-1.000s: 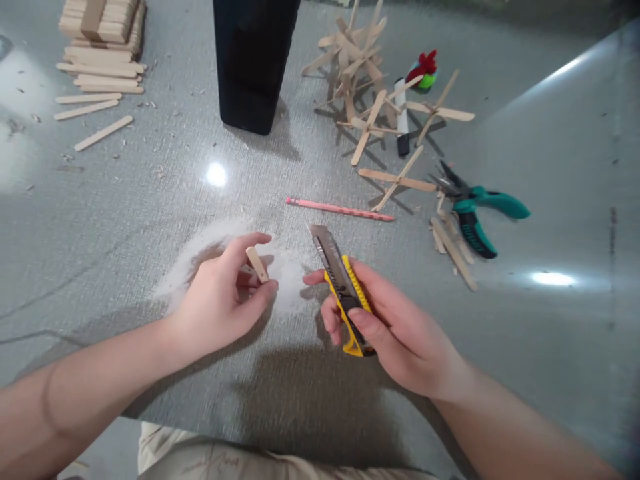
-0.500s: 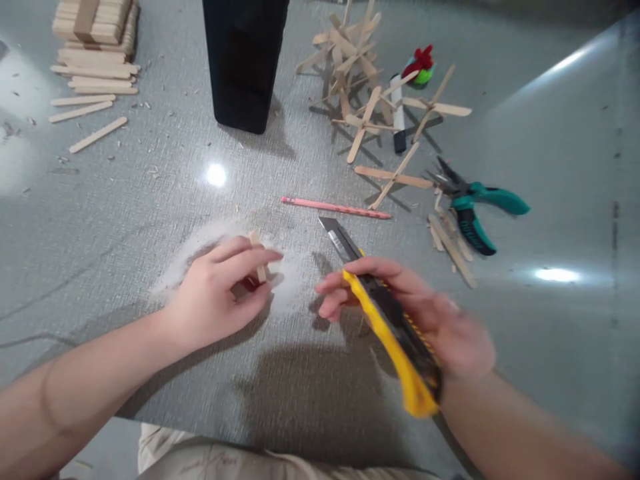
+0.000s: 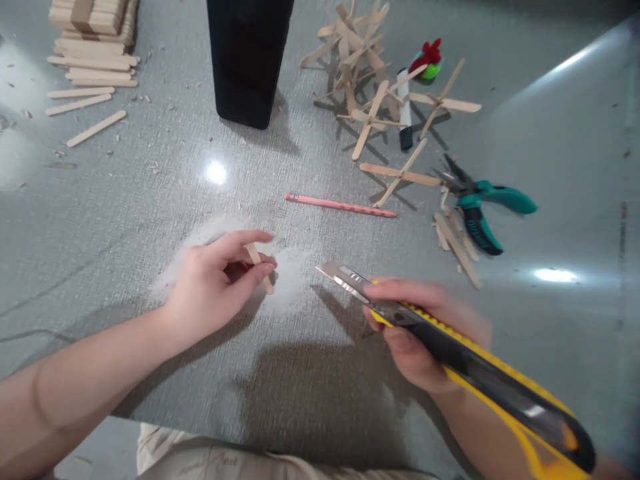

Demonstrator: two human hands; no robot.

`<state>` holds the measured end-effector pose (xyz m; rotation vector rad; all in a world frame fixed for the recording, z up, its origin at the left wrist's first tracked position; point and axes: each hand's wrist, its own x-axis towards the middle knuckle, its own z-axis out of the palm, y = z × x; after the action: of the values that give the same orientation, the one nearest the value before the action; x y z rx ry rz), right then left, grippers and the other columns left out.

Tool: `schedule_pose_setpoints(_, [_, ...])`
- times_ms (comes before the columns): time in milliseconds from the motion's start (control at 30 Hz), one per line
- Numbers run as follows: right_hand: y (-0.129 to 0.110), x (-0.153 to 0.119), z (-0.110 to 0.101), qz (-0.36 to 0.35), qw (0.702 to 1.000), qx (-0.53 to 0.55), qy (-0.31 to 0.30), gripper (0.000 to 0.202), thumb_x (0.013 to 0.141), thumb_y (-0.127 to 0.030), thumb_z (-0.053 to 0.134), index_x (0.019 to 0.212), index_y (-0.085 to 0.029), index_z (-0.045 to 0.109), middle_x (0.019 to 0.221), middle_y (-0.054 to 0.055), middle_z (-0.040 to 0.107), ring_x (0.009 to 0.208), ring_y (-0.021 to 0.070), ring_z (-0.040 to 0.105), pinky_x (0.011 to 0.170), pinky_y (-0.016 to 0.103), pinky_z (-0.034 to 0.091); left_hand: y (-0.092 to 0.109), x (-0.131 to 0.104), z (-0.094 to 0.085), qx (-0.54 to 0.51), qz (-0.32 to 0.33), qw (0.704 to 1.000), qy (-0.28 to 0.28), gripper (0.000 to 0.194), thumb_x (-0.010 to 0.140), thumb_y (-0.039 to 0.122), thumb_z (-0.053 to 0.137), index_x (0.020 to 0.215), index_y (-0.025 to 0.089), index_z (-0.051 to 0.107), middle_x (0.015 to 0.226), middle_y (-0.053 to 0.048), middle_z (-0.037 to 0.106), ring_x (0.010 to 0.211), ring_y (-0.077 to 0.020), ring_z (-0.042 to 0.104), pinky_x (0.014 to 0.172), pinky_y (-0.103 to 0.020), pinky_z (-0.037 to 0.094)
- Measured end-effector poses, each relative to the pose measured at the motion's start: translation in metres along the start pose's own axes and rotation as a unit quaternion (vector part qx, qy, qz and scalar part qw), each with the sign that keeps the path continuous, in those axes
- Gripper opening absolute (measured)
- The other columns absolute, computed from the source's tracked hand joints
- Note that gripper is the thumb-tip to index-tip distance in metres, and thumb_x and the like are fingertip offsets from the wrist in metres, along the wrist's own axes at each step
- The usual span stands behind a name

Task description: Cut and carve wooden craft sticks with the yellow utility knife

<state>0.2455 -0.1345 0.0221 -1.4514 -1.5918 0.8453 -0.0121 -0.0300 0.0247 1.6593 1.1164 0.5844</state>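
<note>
My left hand [image 3: 215,280] pinches a short wooden stick piece [image 3: 255,255] between thumb and fingers, over a patch of white powder [image 3: 295,267] on the grey table. To the right, my right hand [image 3: 425,333] grips a yellow and black utility knife [image 3: 480,373]. The knife's bare blade [image 3: 343,279] points left, toward the stick piece, with a gap between them. Beyond the hands lies a pink pencil [image 3: 340,205].
A dark phone-like object [image 3: 247,67] stands at the back. Stacked sticks [image 3: 95,57] lie at back left, crossed sticks [image 3: 370,123] and a marker [image 3: 405,110] at back right. Teal pliers [image 3: 480,200] lie beside wood scraps [image 3: 457,250] at right.
The knife has turned in my right hand and now lies flatter, its blade lower and pointing left. My left index finger has lifted and the stick piece has shifted slightly toward me.
</note>
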Motion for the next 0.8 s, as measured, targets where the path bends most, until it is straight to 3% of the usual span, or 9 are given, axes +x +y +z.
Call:
schedule_pose_setpoints(100, [-0.015,0.007,0.006,-0.045,0.996,-0.069,-0.027,0.030,0.092,-0.032,0.059,0.122,-0.032,0.061,0.090,0.006,0.073,0.074,0.0230,0.071,0.063,0.037,0.058,0.002,0.003,0.000,-0.007,-0.025,1.000,-0.015,0.011,0.088,0.027,0.072,0.095,0.019,0.070,0.075,0.001,0.074,0.057,-0.0092,0.066,0.057,-0.020,0.054])
schedule_pose_setpoints(200, [-0.024,0.017,0.013,-0.105,0.990,-0.085,-0.045,0.037,0.088,-0.022,0.061,0.124,-0.032,0.060,0.096,0.007,0.075,0.080,0.0239,0.074,0.065,0.037,0.062,0.001,0.005,-0.001,0.001,-0.033,0.999,-0.019,0.010,0.087,0.028,0.073,0.090,0.019,0.071,0.068,0.002,0.070,0.054,-0.0085,0.063,0.052,-0.019,0.050])
schedule_pose_setpoints(367, [-0.032,0.025,0.019,-0.191,0.976,-0.100,-0.032,0.043,0.082,-0.017,0.073,0.121,-0.030,0.062,0.085,0.002,0.074,0.074,0.0210,0.073,0.068,0.037,0.064,-0.005,0.003,0.000,-0.014,-0.043,0.999,-0.015,0.013,0.083,0.028,0.076,0.088,0.021,0.067,0.066,0.004,0.067,0.054,-0.0086,0.060,0.051,-0.019,0.048])
schedule_pose_setpoints(600, [-0.053,0.010,0.034,-0.104,0.983,-0.148,-0.010,0.050,0.079,-0.011,0.060,0.127,-0.024,0.058,0.104,0.008,0.075,0.097,0.0256,0.075,0.086,0.040,0.064,-0.006,0.002,-0.001,-0.002,-0.012,1.000,-0.020,0.008,0.087,0.025,0.071,0.086,0.021,0.065,0.066,0.005,0.068,0.053,-0.0081,0.060,0.054,-0.020,0.049])
schedule_pose_setpoints(800, [-0.030,0.014,0.050,-0.133,0.988,-0.084,0.000,0.041,0.079,-0.011,0.059,0.117,-0.025,0.060,0.098,0.007,0.077,0.091,0.0240,0.077,0.080,0.039,0.066,-0.006,0.003,-0.002,0.056,0.011,0.998,-0.010,0.008,0.084,0.027,0.074,0.084,0.022,0.068,0.060,0.007,0.067,0.048,-0.0069,0.058,0.051,-0.019,0.045])
